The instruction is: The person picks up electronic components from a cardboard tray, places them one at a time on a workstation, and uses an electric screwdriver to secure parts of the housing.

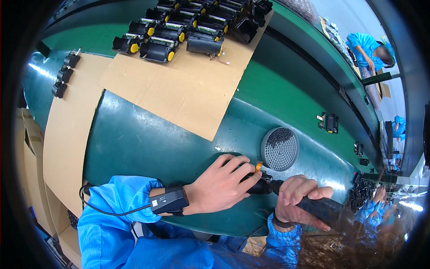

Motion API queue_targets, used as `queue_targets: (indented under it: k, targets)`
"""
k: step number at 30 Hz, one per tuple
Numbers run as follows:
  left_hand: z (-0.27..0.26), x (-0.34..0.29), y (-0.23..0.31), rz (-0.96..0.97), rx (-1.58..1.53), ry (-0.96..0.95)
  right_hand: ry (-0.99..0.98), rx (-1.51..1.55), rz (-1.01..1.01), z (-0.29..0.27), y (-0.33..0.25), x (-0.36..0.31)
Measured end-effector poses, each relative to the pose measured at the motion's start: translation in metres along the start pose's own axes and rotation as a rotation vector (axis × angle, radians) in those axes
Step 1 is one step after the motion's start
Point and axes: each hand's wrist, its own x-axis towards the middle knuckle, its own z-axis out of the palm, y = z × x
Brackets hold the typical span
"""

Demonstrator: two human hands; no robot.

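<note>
My left hand (217, 184) is closed around a small black plastic assembly (260, 187) on the green work surface, and covers much of it. A yellow-orange piece (259, 166) shows at the fingertips. In my right hand (295, 195) is a black, thick-bodied power screwdriver (324, 210). Its narrow front points left at the assembly; whether the bit touches a screw is hidden. Just beyond the hands stands a round grey tray (286, 157) with a dimpled bottom and small dark screws (280, 136) heaped at its far side.
Rows of black assemblies with yellow ends (159, 49) stand on a cardboard sheet (179, 92) at the far side. More black parts (62, 76) lie at far left. One assembly (329, 122) sits on the green strip at right. Co-workers in blue (365, 49) are beyond.
</note>
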Motion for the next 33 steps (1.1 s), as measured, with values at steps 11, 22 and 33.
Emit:
queue_targets:
  k: [11,22,33]
  targets:
    - [0.000,0.000,0.000,-0.002,-0.008,-0.002,-0.040,-0.010,0.088,0.004,0.006,0.003]
    - [-0.002,0.000,-0.004,-0.010,0.000,0.018,0.043,-0.028,0.115,0.002,0.008,-0.002]
    - [-0.006,0.000,-0.004,-0.018,0.015,-0.001,0.281,-0.166,-0.075,-0.036,-0.012,0.023]
